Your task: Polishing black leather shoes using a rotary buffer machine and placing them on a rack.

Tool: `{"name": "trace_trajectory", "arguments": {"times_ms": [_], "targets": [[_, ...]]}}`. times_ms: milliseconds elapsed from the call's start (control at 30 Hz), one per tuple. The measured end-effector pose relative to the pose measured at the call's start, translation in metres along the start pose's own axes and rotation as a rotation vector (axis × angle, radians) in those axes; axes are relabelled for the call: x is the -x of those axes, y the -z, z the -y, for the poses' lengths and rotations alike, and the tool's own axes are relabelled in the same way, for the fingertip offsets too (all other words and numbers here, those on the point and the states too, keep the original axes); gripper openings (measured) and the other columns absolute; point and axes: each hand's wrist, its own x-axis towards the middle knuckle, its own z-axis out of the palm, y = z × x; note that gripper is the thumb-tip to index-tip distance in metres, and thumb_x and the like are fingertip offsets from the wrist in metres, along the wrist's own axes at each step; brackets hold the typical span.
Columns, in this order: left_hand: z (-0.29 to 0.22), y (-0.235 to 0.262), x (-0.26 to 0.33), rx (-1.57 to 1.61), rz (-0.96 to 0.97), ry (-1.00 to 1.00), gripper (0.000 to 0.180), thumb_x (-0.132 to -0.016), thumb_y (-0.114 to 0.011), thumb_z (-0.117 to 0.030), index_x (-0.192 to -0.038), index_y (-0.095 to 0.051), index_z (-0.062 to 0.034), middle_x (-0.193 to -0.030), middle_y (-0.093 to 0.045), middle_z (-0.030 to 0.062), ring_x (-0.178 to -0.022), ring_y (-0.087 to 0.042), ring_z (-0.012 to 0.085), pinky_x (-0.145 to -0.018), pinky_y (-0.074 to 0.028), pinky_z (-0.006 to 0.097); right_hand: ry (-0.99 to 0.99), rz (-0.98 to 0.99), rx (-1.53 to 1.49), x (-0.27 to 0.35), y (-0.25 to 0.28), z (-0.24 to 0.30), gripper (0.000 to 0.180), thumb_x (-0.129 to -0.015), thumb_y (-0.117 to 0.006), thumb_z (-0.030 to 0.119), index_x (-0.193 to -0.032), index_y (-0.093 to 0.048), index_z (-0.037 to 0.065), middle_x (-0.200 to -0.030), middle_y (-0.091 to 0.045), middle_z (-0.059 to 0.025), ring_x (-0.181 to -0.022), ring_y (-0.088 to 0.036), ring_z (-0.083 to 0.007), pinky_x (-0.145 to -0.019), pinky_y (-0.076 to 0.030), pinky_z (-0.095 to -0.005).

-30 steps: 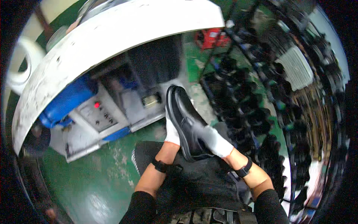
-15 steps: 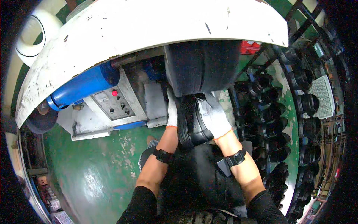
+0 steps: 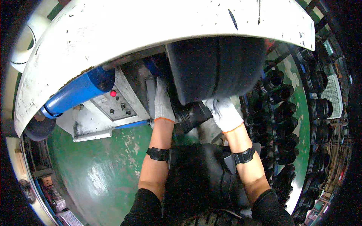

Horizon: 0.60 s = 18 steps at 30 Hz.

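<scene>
A black shoe (image 3: pixel 193 116) is held low against the front underside of a large black brush roller (image 3: pixel 220 71), whose surface looks blurred. My left hand (image 3: pixel 163 101), in a white knit glove with an orange cuff, presses along the shoe's left end, its fingers pointing away from me. On the other end my right hand (image 3: pixel 225 113), gloved alike, grips the shoe with curled fingers close under the roller. The shoe lies crosswise between the hands; part of it is hidden behind the gloves and roller.
Overhead curves a white machine hood (image 3: pixel 151 22). A blue cylinder (image 3: pixel 77 92) and a control panel (image 3: pixel 118 105) with a red button stand left of the roller. Racks of black shoes (image 3: pixel 284 113) line the right side, near a white basket (image 3: pixel 333 96). Green floor (image 3: pixel 98 165) shows left.
The shoe has turned from pointing lengthwise toward me to lying crosswise under the roller. My left hand has moved left, and my right hand slightly right and nearer to me.
</scene>
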Motion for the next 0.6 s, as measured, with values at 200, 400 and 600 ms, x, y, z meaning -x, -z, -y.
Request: {"name": "trace_trajectory", "arguments": {"times_ms": [200,400,600], "targets": [[0.01,0.001,0.006,-0.014,-0.016,-0.008,0.051,-0.102,-0.036,-0.043,-0.138,-0.045,-0.0086,-0.136,-0.052,0.0103,-0.12,-0.053,0.0281,-0.103,-0.043,0.041,0.016,-0.019,0.069,-0.011,0.009,-0.003,0.031,-0.092,-0.046,0.019,-0.117,-0.056,0.003,-0.114,-0.062,-0.0138,-0.101,-0.06,-0.0266,-0.092,-0.047,-0.035],[0.024,-0.006,0.034,-0.121,0.091,-0.062,0.06,-0.1,-0.037,-0.053,-0.137,-0.046,-0.0063,-0.136,-0.052,0.0115,-0.12,-0.053,0.0286,-0.105,-0.041,0.04,-0.039,0.094,0.078,0.022,0.01,-0.005,0.028,-0.09,-0.047,0.013,-0.114,-0.057,0.003,-0.111,-0.062,-0.0136,-0.099,-0.06,-0.0266,-0.09,-0.047,-0.0344],[0.038,0.014,0.009,-0.122,-0.005,0.014,0.068,-0.097,-0.036,-0.059,-0.138,-0.045,-0.0052,-0.135,-0.053,0.0106,-0.119,-0.053,0.0272,-0.105,-0.039,0.036,-0.08,0.129,0.103,0.033,0.019,0.0,0.026,-0.088,-0.048,0.008,-0.111,-0.058,0.004,-0.109,-0.062,-0.0135,-0.096,-0.06,-0.0266,-0.089,-0.048,-0.0338]]}}
